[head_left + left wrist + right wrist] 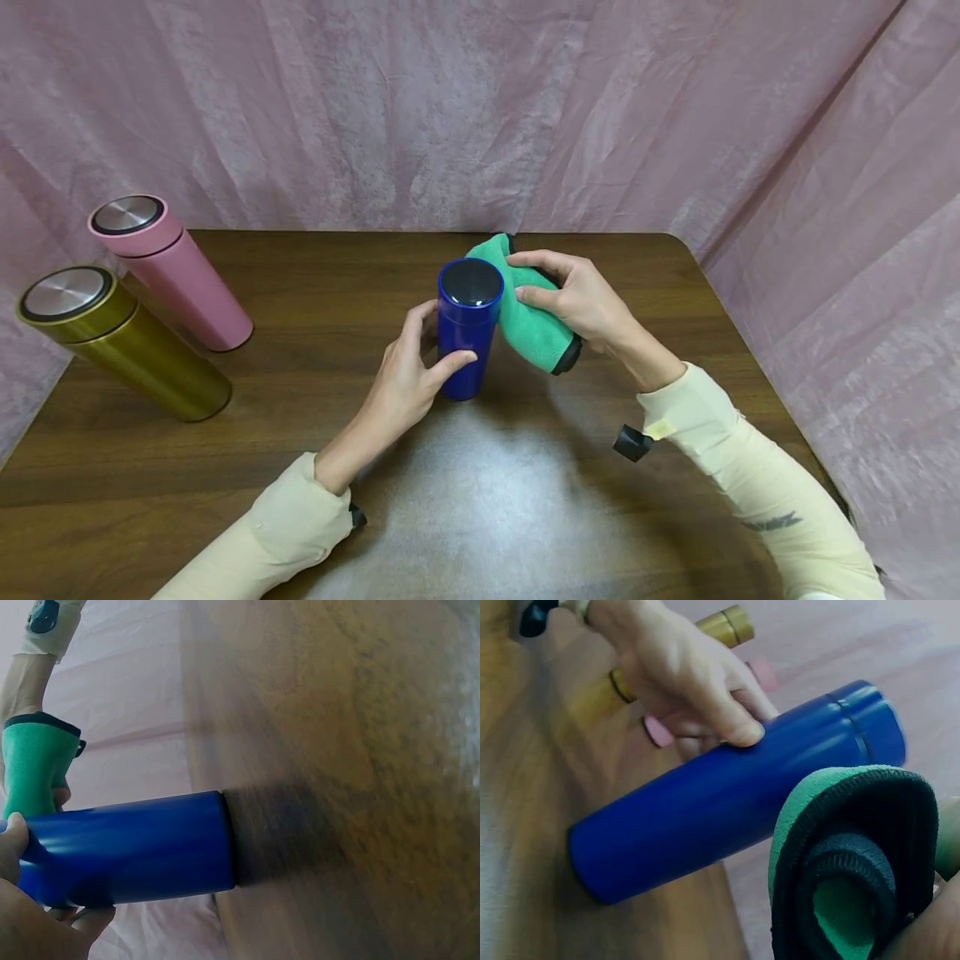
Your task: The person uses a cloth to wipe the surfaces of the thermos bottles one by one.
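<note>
A blue thermos flask (461, 340) with a dark top stands upright on the wooden table in the head view. Fingers and thumb of my left hand (401, 375) grip its left side. A green cloth (528, 327) with black edging, folded over, is held by my right hand (581, 296) at the flask's upper right side. In the right wrist view the cloth (799, 802) overlaps the flask (697, 817) near its lid seam. The left wrist view shows the flask's base (225, 840) at the tabletop; whether it touches there is hard to tell.
To the left, a pink flask (187, 287) and a gold flask (150, 362) stand on the wooden table (322, 283), both with silver-topped lids. Pink curtains (420, 117) hang behind the table and along its right side.
</note>
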`<state>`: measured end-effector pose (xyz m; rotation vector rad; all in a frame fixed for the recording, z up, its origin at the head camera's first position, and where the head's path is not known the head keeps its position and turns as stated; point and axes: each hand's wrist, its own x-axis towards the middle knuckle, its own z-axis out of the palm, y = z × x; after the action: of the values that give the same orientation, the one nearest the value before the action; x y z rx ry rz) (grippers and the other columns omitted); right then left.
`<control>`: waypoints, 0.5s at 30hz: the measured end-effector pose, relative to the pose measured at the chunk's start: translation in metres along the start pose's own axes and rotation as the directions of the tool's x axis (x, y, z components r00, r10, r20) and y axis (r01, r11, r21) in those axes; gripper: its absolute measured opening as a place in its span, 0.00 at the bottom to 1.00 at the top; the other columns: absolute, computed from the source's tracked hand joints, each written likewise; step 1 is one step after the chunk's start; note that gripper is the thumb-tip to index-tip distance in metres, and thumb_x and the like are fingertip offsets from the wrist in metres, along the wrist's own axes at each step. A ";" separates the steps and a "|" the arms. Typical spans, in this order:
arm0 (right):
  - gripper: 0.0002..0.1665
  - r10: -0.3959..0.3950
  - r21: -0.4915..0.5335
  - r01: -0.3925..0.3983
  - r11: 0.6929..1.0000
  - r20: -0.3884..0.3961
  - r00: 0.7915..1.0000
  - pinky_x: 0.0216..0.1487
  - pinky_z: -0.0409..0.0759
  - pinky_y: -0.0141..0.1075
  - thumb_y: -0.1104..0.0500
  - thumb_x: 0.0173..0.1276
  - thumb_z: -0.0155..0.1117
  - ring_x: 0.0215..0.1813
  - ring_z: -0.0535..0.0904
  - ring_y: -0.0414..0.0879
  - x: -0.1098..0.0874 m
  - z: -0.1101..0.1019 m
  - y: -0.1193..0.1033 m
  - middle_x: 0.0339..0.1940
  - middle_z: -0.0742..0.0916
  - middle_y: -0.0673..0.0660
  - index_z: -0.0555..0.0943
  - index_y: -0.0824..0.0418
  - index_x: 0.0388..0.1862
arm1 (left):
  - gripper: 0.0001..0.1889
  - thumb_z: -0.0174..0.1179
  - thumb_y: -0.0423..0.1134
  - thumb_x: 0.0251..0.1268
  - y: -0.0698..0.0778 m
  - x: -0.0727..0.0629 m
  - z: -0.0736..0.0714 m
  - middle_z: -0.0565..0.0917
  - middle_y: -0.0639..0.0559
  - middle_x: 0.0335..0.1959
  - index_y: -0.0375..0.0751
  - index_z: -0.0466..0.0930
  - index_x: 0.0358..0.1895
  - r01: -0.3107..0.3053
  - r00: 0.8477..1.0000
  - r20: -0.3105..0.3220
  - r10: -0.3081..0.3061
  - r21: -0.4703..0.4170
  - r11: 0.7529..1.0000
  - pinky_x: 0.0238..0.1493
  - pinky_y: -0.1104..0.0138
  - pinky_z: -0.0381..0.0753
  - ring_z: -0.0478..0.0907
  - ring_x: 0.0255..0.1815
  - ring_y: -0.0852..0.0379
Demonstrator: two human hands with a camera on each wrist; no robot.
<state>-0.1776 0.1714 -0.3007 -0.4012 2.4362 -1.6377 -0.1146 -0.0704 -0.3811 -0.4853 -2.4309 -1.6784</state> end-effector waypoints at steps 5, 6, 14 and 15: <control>0.25 0.013 0.022 -0.013 1.000 -0.015 1.000 0.43 0.83 0.35 0.67 0.70 0.70 0.47 0.82 0.49 -0.002 0.011 0.014 0.58 0.86 0.59 0.82 0.60 0.66 | 0.37 0.72 0.39 0.67 0.000 -0.001 0.000 0.77 0.36 0.69 0.36 0.61 0.73 -0.003 1.000 -0.007 0.003 -0.014 1.000 0.71 0.48 0.72 0.73 0.71 0.42; 0.25 0.020 0.024 -0.019 1.000 -0.019 1.000 0.42 0.83 0.35 0.67 0.70 0.70 0.46 0.82 0.49 -0.003 0.013 0.017 0.57 0.86 0.59 0.82 0.60 0.66 | 0.37 0.72 0.39 0.67 0.000 -0.001 0.001 0.76 0.36 0.69 0.36 0.61 0.73 -0.004 1.000 -0.008 0.003 -0.017 1.000 0.71 0.48 0.72 0.73 0.71 0.42; 0.25 0.066 0.046 -0.066 0.997 -0.018 0.998 0.40 0.83 0.35 0.68 0.70 0.68 0.45 0.82 0.50 -0.007 0.026 0.037 0.59 0.85 0.61 0.81 0.61 0.66 | 0.38 0.72 0.39 0.66 0.000 -0.001 0.002 0.76 0.37 0.70 0.36 0.62 0.74 -0.002 1.000 -0.015 0.002 -0.054 0.999 0.70 0.49 0.73 0.72 0.72 0.44; 0.25 0.072 0.043 -0.071 0.997 -0.015 0.997 0.40 0.83 0.35 0.68 0.71 0.68 0.45 0.82 0.50 -0.007 0.027 0.040 0.59 0.85 0.61 0.81 0.61 0.66 | 0.38 0.72 0.39 0.66 0.000 -0.001 0.002 0.76 0.37 0.69 0.36 0.61 0.74 -0.004 1.000 -0.016 0.003 -0.060 0.998 0.70 0.49 0.74 0.73 0.71 0.44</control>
<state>-0.1678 0.1636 -0.3477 -0.2913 2.3936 -1.6671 -0.1133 -0.0690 -0.3826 -0.4818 -2.3738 -1.7511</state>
